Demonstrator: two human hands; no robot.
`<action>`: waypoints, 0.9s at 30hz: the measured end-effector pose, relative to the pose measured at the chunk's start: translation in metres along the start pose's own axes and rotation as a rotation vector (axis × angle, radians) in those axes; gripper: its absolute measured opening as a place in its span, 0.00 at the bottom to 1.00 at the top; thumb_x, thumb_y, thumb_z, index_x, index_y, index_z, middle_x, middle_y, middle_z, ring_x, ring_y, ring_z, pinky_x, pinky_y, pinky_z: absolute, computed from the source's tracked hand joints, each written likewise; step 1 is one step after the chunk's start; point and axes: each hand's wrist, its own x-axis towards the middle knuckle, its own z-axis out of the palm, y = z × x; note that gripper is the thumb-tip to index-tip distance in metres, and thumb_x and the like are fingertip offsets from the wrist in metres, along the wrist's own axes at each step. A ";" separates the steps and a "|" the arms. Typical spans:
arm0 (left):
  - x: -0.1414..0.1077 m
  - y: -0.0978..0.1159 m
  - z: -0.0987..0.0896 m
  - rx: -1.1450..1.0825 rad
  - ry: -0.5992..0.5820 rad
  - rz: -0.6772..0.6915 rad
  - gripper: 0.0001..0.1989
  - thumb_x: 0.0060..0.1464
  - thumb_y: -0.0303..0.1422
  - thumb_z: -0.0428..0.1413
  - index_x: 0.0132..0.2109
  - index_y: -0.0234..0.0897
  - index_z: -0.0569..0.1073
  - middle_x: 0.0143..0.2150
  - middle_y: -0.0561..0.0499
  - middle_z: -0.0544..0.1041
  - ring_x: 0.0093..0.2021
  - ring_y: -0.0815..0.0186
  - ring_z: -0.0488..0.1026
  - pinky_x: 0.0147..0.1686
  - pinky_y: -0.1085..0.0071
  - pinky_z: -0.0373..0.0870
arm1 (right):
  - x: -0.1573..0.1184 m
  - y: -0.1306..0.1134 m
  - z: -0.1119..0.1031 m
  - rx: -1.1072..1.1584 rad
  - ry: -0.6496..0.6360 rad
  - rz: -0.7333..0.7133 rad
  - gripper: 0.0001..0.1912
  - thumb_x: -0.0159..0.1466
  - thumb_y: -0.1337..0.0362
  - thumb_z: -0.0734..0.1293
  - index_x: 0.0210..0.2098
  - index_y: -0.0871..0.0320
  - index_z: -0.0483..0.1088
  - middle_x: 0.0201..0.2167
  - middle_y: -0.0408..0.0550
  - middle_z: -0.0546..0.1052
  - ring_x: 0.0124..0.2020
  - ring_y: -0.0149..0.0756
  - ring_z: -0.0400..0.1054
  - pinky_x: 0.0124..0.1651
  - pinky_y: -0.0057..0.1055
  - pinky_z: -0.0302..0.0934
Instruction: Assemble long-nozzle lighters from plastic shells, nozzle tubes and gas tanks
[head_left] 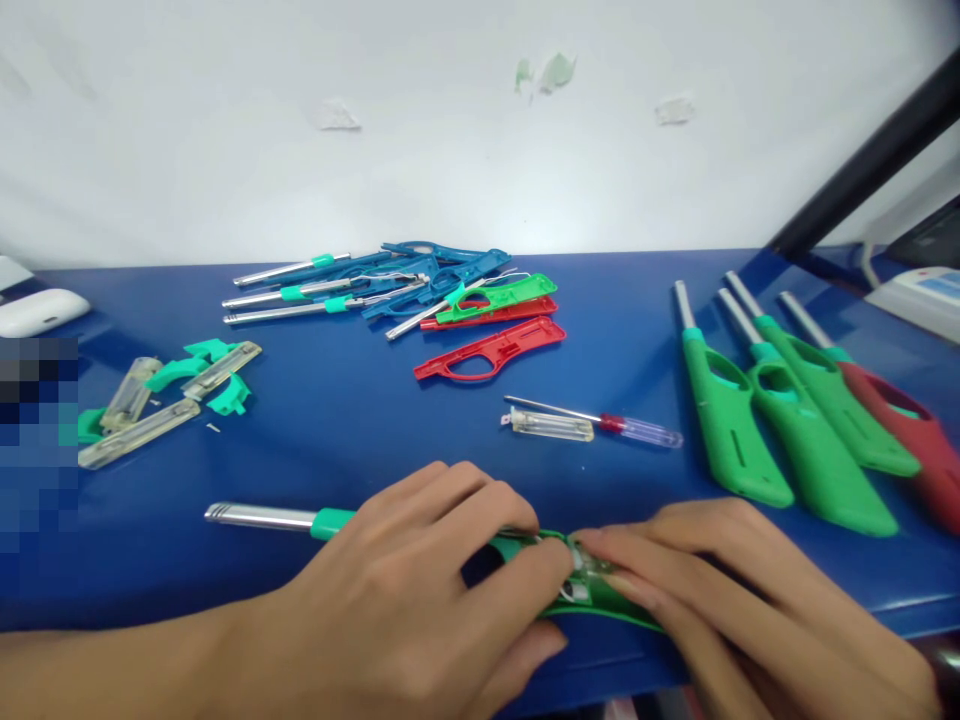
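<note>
Blue surface [360, 420]: front edge lay close.
Green plastic lighter shell [616, 604]: your left fingers [517, 590] gripped it; right fingers [637, 555] pinched its clear insert [592, 563].

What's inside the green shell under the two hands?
Inside the green shell, a clear part and a pale strand show. The left hand and right hand cover much of it; what lies beneath is hidden.

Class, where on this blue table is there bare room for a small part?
Between the left-side clear tanks and the screwdriver, behind the opened green lighter; also between the nearer red casing half and the whole green lighters. Crowded: the back, around the blue casings, and among those green lighters.
</note>
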 end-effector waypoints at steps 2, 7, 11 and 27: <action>-0.001 0.000 0.000 -0.005 -0.003 0.014 0.10 0.74 0.33 0.52 0.48 0.37 0.79 0.45 0.50 0.82 0.42 0.60 0.78 0.45 0.61 0.80 | 0.001 0.000 0.000 -0.003 0.001 0.004 0.12 0.75 0.73 0.63 0.47 0.56 0.77 0.41 0.41 0.83 0.47 0.28 0.73 0.50 0.24 0.68; 0.000 0.002 -0.001 0.002 0.013 0.006 0.10 0.74 0.33 0.52 0.47 0.37 0.79 0.45 0.50 0.82 0.42 0.60 0.78 0.46 0.61 0.80 | 0.013 -0.003 -0.002 -0.032 0.006 -0.036 0.10 0.73 0.70 0.62 0.46 0.56 0.76 0.37 0.40 0.83 0.43 0.28 0.75 0.49 0.21 0.70; 0.000 0.004 -0.001 0.003 0.025 -0.005 0.09 0.73 0.31 0.54 0.46 0.37 0.79 0.44 0.50 0.82 0.43 0.61 0.78 0.47 0.62 0.80 | 0.013 -0.003 -0.003 -0.043 0.017 -0.037 0.11 0.73 0.73 0.62 0.45 0.56 0.76 0.36 0.39 0.83 0.42 0.28 0.76 0.47 0.21 0.71; 0.002 0.004 0.002 -0.011 0.045 0.016 0.09 0.73 0.29 0.54 0.47 0.34 0.79 0.44 0.48 0.82 0.42 0.60 0.78 0.45 0.61 0.80 | -0.005 0.006 0.000 -0.023 -0.031 0.010 0.15 0.73 0.74 0.65 0.53 0.52 0.76 0.44 0.42 0.81 0.47 0.32 0.75 0.48 0.27 0.72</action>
